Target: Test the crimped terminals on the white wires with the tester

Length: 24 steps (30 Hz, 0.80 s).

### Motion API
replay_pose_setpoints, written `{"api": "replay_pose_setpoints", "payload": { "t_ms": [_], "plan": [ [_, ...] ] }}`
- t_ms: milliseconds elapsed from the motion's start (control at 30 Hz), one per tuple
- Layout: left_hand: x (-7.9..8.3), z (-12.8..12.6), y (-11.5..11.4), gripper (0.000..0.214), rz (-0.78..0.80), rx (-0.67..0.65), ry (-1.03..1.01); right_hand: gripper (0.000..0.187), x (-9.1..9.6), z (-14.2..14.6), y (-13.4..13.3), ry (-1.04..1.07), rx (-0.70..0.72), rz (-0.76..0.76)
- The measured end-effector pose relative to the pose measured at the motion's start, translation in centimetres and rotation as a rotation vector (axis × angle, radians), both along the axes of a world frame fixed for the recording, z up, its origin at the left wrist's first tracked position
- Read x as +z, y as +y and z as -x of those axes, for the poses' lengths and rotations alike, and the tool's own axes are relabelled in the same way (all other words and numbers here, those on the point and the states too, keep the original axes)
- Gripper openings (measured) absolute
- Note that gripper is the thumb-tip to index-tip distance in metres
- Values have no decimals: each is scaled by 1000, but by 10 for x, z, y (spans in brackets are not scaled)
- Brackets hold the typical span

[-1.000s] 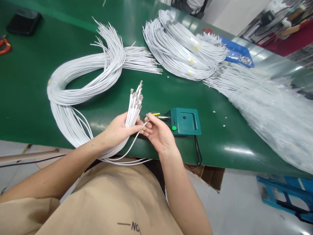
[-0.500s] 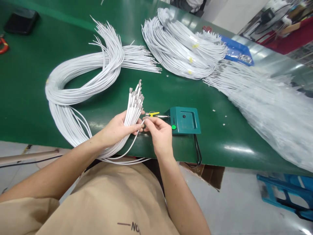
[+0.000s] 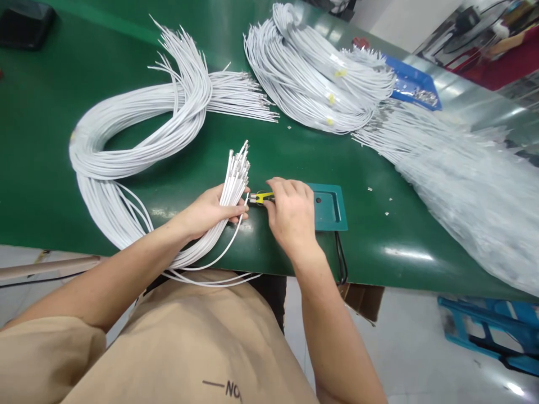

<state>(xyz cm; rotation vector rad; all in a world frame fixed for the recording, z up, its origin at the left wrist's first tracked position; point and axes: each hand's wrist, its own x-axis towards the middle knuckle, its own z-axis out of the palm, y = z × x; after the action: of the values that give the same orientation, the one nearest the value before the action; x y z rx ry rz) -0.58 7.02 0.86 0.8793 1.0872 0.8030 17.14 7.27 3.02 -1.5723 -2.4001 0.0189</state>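
My left hand (image 3: 219,210) is closed round a bundle of white wires (image 3: 232,188) whose bare metal strands point up and away. Under its thumb, one single wire (image 3: 240,223) stands apart from the bundle, its end close to the metal tip of a small yellow clip-like tool (image 3: 263,197). My right hand (image 3: 291,213) is closed over the back of this yellow tool, fingers on top and thumb at the near side. The tool lies in line with a teal bench device (image 3: 342,207), which the right hand partly covers. Whether wire end and tip touch, I cannot tell.
Coiled white wires (image 3: 105,163) lie at left on the green table (image 3: 177,17). Further bundles (image 3: 311,73) and a bagged heap of wires (image 3: 463,168) lie to the right, near a blue tray (image 3: 415,76). A black cord (image 3: 340,258) hangs off the front edge.
My right hand has left the single wire's end and moved right, closing over the yellow tool at the device. The left hand keeps its hold on the bundle.
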Motion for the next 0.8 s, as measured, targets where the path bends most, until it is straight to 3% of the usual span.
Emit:
{"api": "replay_pose_setpoints", "payload": {
  "t_ms": [167,567,700,800],
  "plan": [
    [-9,-2,5,47,-86,-9,172,19,-1,-14,16,-77,108,159],
    [-19,-4,13,40,-138,-58,376,25,-11,-16,22,-87,108,95],
    [-16,-6,14,38,-128,-84,348,24,-6,-15,21,-37,107,111],
    [-13,-6,14,41,-89,-67,272,27,4,-12,12,89,49,24]
  ]
}}
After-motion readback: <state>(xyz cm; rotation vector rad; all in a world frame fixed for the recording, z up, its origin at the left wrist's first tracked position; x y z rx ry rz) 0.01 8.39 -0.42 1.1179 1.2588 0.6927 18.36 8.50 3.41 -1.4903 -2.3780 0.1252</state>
